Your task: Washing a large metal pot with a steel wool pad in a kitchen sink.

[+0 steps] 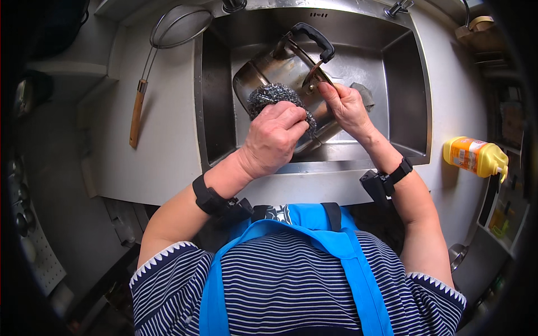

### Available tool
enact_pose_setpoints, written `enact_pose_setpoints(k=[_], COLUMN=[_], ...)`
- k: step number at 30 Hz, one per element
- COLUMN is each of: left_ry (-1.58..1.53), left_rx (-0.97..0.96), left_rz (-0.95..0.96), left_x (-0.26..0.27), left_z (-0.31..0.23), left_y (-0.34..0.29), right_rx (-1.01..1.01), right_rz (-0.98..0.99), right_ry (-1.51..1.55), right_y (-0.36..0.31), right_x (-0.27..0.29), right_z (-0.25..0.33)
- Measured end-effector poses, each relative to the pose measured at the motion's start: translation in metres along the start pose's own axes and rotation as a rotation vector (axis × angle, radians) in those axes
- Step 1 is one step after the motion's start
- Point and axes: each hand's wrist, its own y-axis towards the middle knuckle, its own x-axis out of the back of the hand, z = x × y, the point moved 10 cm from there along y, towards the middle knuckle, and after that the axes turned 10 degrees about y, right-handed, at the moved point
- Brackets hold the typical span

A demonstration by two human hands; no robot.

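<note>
I found the pot tilted in the sink; my left hand clutched a steel-wool scrubber at its wall, my right hand gripped its rim; I judged it rigid, fairly heavy, slippery if wet, best held by rim or black handle

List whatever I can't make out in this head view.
Head view: the patch of metal pot under the steel-wool scourer, hidden by the scourer and the left hand.
Head view: the full shape of the grey item, partly hidden by the right hand.
Head view: the whole dark fixture, cut off by the upper edge.
</note>
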Motion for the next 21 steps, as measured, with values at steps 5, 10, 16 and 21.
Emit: enact_pose_setpoints(k=[5,10,16,21], left_ry=[-0.134,-0.24,-0.06,-0.033], left_rx=[0.265,0.493,0.3,0.252], left_rz=[-0.054,-0.043,-0.141,-0.148], left_x=[0.014,0.006,0.012,0.007], left_z=[0.063,0.142,0.089,0.076], left_y=[0.001,0.003,0.023,0.042], right_rx=[-0.047,-0.019,-0.083,-0.041], right_rz=[-0.001,0.008,0.028,0.001], right_ry=[-0.081,-0.061,-0.066,-0.037], right_y=[-0.002,0.003,-0.006,-0.002], right_x=[0.003,-0.001,0.0,-0.002], right_z=[-0.006,-0.001,-0.008,-0.001])
